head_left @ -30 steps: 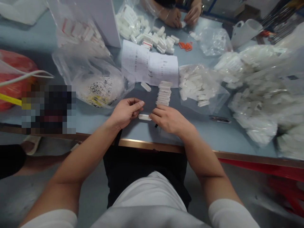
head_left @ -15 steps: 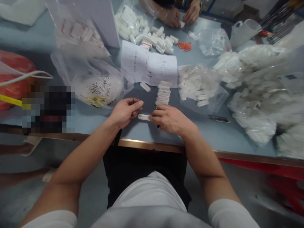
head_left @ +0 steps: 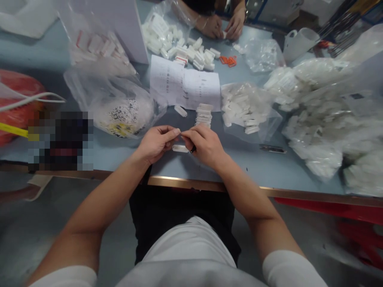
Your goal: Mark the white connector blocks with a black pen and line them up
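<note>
Paper sheet [head_left: 184,83]: rows of small print in columns, too small to read.
Bag print [head_left: 124,113]: black-and-white printed marks showing through the plastic, unreadable.
Yellow label [head_left: 120,129]: dark print on the bag's lower edge, too blurred to read.
Red-marked packs [head_left: 95,44]: red marks on white, inside a plastic bag, no legible words.
Dark tag [head_left: 356,96]: a small patch on the plastic at right, too small to read.
Readable text: none in view.
</note>
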Available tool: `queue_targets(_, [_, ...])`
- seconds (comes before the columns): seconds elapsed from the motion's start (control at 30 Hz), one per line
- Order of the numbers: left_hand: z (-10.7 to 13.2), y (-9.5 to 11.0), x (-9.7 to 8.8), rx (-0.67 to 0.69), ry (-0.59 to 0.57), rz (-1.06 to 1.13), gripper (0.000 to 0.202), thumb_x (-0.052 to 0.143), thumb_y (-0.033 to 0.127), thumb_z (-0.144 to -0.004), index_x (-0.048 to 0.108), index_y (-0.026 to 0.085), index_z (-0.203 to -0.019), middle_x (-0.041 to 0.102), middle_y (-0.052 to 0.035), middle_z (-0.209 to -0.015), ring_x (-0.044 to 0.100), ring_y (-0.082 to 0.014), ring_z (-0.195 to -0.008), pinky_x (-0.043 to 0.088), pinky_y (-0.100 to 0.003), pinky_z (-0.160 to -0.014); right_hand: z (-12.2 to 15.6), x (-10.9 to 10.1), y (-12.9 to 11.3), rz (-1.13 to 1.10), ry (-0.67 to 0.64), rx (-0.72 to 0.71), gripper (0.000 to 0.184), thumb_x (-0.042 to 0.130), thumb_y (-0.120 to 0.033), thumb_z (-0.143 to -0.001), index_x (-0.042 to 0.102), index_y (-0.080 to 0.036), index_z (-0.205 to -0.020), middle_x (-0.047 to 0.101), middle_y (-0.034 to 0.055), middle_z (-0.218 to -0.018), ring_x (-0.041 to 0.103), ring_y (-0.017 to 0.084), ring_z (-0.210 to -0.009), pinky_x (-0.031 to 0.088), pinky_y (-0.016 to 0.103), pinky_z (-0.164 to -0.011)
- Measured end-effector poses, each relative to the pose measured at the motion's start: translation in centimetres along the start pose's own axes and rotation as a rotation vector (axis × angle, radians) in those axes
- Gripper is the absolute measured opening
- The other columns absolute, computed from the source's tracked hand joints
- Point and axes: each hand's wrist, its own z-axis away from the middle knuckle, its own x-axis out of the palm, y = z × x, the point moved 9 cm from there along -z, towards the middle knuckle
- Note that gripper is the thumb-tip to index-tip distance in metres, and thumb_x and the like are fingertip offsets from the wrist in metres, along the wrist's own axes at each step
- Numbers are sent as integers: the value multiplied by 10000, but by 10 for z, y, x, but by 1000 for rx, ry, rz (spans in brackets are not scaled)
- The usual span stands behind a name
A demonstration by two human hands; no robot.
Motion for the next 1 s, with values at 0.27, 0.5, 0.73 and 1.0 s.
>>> queue_targets(0.27, [-1, -1, 0, 17, -22, -51, 265, 762, 360, -747, 636, 142, -667, 555, 2, -607, 357, -33, -457, 263, -189, -428, -1, 9, 4, 6, -39, 27, 259, 414, -158, -973, 665, -189, -1027, 635, 86, -900, 529, 195, -847, 439, 346, -806])
queue_targets(0.5, [1, 3, 0, 52, -27, -178, 258, 735, 397, -750, 673, 150, -714, 575, -2, -621, 363, -45, -471, 292, -200, -459, -1, 7, 12, -93, -3, 103, 188, 459, -180, -945, 645, -205, -957, 619, 59, -874, 542, 179, -869, 446, 317, -802])
queue_targets(0.73, [1, 1, 4, 32, -75, -159, 247, 746, 390, -748, 702, 147, -763, 612, -18, -667, 363, -37, -476, 280, -199, -462, -3, 6, 18, -141, -22, 167, 156, 464, -241, -949, 604, -201, -892, 600, 39, -852, 531, 153, -827, 416, 281, -741])
queue_targets(1.0, [-1, -1, -5, -13, 6, -105, 249, 760, 354, -738, 730, 130, -843, 612, -24, -662, 352, -25, -450, 221, -195, -432, 3, 4, 15, -156, -247, 41, 123, 494, -109, -841, 573, -198, -871, 570, 23, -843, 506, 140, -784, 404, 258, -709])
